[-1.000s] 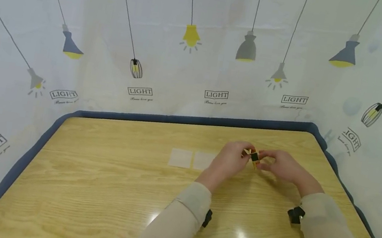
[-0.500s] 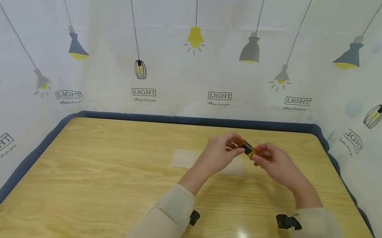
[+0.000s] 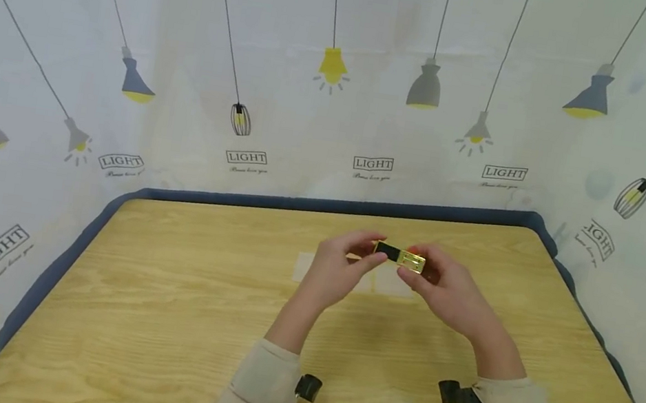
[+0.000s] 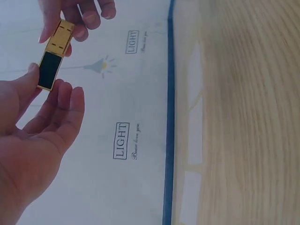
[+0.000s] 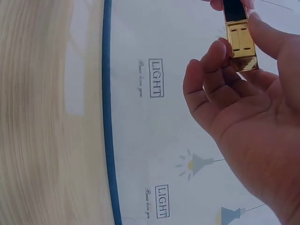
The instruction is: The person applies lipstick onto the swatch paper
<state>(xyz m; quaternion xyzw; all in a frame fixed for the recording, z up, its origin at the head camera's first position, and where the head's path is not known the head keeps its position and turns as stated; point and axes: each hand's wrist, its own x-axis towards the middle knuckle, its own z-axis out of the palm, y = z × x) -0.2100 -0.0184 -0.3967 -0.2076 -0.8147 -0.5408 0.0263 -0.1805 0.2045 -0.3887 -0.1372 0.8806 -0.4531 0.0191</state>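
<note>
Above the far half of the table (image 3: 159,288), held off the wood, a small gold-and-black bar (image 3: 399,257) sits between two hands, one at each end. Left hand (image 3: 338,266): grip drawn down to a pinch on the black end, thumb on one long edge, fingers opposite. Right hand (image 3: 445,286): same deal on the gold end, gap no wider than the bar; contact on its far side is hidden. Pale squares (image 3: 393,286) lie on the table; bar isn't resting on them. Handling, my read: light, easy fingertip load, stiff, metal or metal-look casing, so no give when squeezed. Gold face (image 5: 241,40) is shiny, likely slick and quick to smudge; black panel (image 4: 49,70) texture I can't tell. Not fragile overall, but the seam where black meets gold could be a joint, can't confirm, so go easy on bending or twisting across it. Best hold: long edges, thumb against fingertips, near the ends, faces left alone. One grip should carry it fine if taken nearer the middle. Main risk is polished edges sliding out of a lazy pinch, and short length leaves little room for both sets of fingers
</note>
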